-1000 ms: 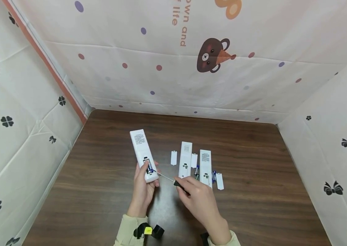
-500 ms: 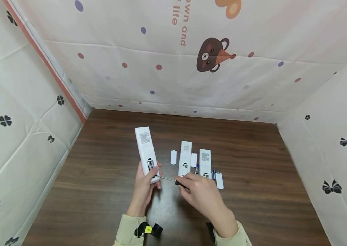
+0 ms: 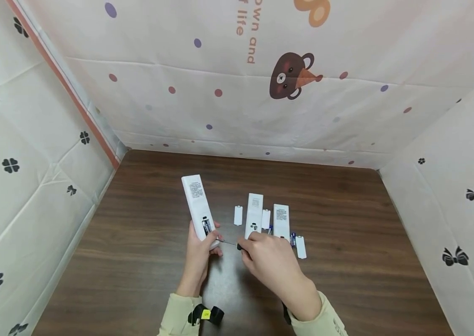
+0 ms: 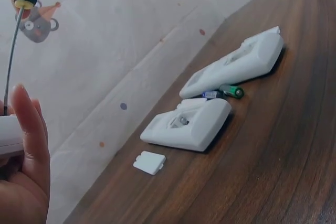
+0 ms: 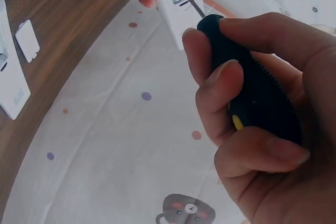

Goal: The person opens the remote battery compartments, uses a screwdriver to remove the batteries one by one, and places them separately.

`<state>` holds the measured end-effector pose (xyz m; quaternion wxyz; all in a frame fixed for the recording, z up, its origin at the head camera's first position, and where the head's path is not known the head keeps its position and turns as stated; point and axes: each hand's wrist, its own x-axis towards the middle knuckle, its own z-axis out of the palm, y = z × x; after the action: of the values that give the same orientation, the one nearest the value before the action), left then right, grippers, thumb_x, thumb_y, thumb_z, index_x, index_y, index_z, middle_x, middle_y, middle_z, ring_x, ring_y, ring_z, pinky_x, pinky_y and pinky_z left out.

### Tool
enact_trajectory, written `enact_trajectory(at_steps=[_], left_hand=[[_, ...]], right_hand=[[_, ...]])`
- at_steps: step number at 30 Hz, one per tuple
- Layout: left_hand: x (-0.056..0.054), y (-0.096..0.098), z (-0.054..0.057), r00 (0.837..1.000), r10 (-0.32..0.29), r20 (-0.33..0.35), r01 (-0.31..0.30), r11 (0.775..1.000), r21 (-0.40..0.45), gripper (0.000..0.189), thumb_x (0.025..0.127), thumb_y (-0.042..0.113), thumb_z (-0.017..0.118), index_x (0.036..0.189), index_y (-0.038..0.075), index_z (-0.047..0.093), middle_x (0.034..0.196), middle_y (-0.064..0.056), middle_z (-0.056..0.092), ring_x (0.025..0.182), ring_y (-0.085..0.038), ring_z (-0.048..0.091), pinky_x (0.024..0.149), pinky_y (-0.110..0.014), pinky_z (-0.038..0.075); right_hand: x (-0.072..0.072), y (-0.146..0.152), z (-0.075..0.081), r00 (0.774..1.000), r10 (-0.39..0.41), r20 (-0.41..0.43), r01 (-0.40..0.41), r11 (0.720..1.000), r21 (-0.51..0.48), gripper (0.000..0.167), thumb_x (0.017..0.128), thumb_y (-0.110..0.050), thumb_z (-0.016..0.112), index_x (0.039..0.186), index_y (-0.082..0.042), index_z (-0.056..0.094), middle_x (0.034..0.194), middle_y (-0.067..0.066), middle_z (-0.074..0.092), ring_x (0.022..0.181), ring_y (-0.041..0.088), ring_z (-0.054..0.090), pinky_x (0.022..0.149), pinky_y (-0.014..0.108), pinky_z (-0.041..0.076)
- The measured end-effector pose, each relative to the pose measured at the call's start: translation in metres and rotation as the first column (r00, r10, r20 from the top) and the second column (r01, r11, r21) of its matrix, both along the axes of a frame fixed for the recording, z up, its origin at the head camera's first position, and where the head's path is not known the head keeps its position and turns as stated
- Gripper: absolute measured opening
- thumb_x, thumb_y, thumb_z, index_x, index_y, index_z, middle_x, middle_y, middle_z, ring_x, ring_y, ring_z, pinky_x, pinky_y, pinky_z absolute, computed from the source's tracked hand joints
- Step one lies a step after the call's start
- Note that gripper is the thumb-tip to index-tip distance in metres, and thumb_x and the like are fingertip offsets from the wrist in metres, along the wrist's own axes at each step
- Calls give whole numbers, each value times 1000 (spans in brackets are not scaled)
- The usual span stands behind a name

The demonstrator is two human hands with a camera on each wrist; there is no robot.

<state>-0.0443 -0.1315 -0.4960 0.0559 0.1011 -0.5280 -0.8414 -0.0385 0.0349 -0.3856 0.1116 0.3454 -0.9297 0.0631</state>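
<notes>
In the head view my left hand holds a white remote control back side up, its lower end toward me. Its battery compartment is uncovered, with batteries inside. The left thumb lies across the compartment's lower end and hides part of it. My right hand grips a screwdriver; its dark handle fills the curled fingers in the right wrist view. The thin metal shaft reaches left to the compartment's lower end, beside the left thumb. In the left wrist view the shaft meets the remote near a fingertip.
Two more white remotes lie on the brown table, backs up and compartments uncovered. Around them are loose white battery covers and batteries, one of them green. A patterned cloth walls the table.
The left thumb has slid from beside the batteries to the compartment's lower end. The remote has shifted slightly right, and the screwdriver's tip has moved down to that end.
</notes>
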Motion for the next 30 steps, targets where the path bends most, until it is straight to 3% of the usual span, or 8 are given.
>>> enact_trajectory(at_steps=[8,15,21,30], left_hand=[[0,-2,-7,999,20,-44,-21,1000,-14,47,81,-8,49,122,8,30,103,-22,47,65,-20,55,35,-31,45],[1,-9,-7,997,59,-56,-54,995,79,47,81,-10,46,122,8,30,102,-19,46,64,-18,55,36,-26,45],[3,-12,-3,992,-8,-123,20,995,93,45,85,-6,49,124,6,31,99,-19,47,63,-21,55,34,-27,44],[5,-11,1,975,-103,-195,128,984,123,39,90,6,51,123,2,32,98,-18,51,62,-22,56,36,-25,44]], right_hand=[[2,-5,-4,1000,-7,2,7,1000,-10,9,75,-20,67,83,-21,69,67,-8,56,51,7,50,36,21,35],[10,-6,-23,1000,9,26,-6,990,-141,15,77,-18,67,91,-17,68,74,-7,58,54,6,53,39,21,41],[7,2,-33,999,-50,8,51,971,-235,20,74,-20,66,93,-19,70,76,-11,61,51,-1,47,40,16,36],[-2,9,-25,999,-47,-8,42,959,-281,21,77,-22,62,96,-20,70,73,-13,60,48,-5,35,40,12,28]])
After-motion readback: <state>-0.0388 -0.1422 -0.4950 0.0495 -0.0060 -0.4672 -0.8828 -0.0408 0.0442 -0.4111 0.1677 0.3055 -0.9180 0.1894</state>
